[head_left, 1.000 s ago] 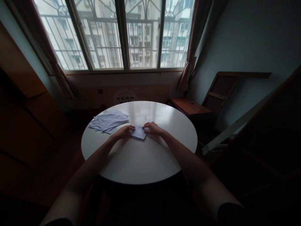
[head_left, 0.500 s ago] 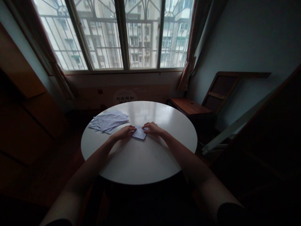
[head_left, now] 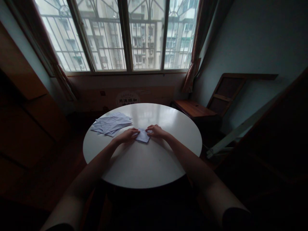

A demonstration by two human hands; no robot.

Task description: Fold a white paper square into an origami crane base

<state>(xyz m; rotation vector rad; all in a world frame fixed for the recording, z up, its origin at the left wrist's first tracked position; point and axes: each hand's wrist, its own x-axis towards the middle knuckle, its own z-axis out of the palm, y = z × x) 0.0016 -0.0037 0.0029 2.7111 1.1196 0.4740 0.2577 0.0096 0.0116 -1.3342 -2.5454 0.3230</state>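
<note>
A small folded sheet of pale paper (head_left: 142, 137) lies flat on the round white table (head_left: 144, 160), a little beyond its middle. My left hand (head_left: 127, 135) presses on the paper's left edge with curled fingers. My right hand (head_left: 155, 131) pinches the paper's upper right corner, fingers closed on it. Both forearms reach in from the bottom of the view.
A loose pile of several pale paper sheets (head_left: 111, 124) lies at the table's far left. Behind the table are a barred window (head_left: 125, 35) and a cardboard panel. A wooden bench and frame (head_left: 207, 106) stand at the right, dark wooden furniture at the left.
My left hand has crept slightly right along the folded paper. The right hand and the paper have hardly moved.
</note>
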